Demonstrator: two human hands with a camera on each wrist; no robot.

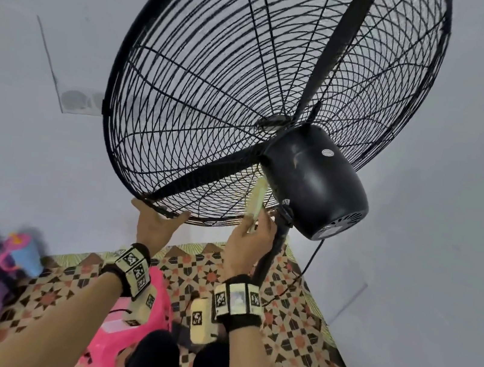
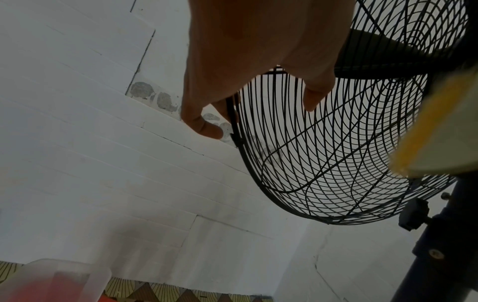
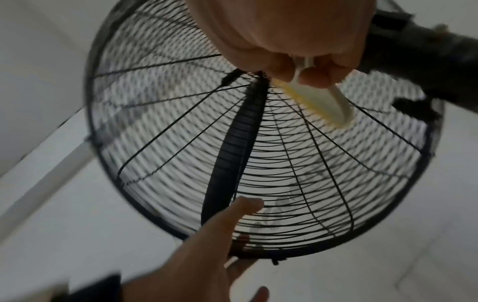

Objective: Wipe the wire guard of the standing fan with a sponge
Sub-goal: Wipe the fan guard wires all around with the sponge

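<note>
Beside my left hand (image 1: 158, 224), which clasps the rim (image 1: 197, 220), my right hand (image 1: 248, 243) pinches the sponge (image 1: 256, 200) against the wire guard (image 1: 203, 98); most wires seemingly await wiping.

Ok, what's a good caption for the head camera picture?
Left hand grips the rim of the fan's wire guard while the right hand presses a sponge against it.

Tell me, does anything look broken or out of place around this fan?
The wire guard looks intact. Two small oddities: grey blotches mar the white wall beside it, like worn paint, and the black motor housing carries pale scuff marks.
</note>
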